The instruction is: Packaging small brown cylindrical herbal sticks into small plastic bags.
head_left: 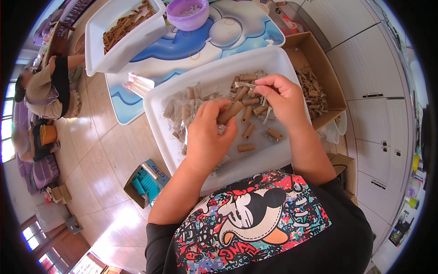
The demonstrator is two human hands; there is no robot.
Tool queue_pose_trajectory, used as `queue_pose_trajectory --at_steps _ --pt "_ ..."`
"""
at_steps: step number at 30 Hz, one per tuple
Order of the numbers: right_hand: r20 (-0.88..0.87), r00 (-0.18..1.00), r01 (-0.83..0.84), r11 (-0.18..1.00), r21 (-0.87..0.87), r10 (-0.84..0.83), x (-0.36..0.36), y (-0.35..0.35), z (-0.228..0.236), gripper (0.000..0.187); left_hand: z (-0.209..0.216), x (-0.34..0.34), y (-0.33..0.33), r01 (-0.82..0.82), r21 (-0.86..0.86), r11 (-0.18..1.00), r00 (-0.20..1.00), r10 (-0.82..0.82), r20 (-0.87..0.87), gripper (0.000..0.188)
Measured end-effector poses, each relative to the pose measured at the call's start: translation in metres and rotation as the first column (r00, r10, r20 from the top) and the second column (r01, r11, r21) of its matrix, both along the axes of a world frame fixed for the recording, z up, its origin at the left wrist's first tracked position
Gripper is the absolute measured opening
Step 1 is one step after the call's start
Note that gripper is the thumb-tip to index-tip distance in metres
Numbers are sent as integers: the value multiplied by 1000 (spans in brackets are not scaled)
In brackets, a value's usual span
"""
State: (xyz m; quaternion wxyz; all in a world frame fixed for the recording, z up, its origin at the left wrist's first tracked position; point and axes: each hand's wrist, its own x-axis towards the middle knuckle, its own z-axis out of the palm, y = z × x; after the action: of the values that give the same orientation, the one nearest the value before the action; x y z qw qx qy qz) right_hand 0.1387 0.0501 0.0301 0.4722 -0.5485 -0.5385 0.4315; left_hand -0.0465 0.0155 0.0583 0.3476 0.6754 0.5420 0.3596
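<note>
At frame centre, a brown tube (230, 113) is grasped by the left hand (207, 133) and a clear wrapper (245, 85) is pinched by the right hand (284, 98), above a white tub (270, 59); red lettering (237, 249) is borne on the shirt (328, 249), lower centre.

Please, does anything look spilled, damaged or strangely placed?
Nothing looks spilled or damaged. Slightly odd: upper left, the white rectangular plastic bin with brown pieces seems to overhang the blue-and-white patterned table, its corner beyond the edge.
</note>
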Motion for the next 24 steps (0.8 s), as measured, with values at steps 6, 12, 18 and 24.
queue_pose_trajectory --at_steps 6,12,18,24 --pt "295 892 -371 928 43 343 -2 -8 15 14 -9 -5 5 -113 -20 993 977 115 180 24" --pt "6 901 -433 900 -51 434 -7 -12 13 31 -17 -13 8 4 -295 956 857 148 493 22" --pt "42 865 -491 862 -124 499 -12 -12 18 34 -8 -14 11 148 -536 831 793 224 566 26" --pt "-210 899 -417 899 -135 385 -18 -15 6 30 -11 -15 9 212 -460 862 781 133 610 26"
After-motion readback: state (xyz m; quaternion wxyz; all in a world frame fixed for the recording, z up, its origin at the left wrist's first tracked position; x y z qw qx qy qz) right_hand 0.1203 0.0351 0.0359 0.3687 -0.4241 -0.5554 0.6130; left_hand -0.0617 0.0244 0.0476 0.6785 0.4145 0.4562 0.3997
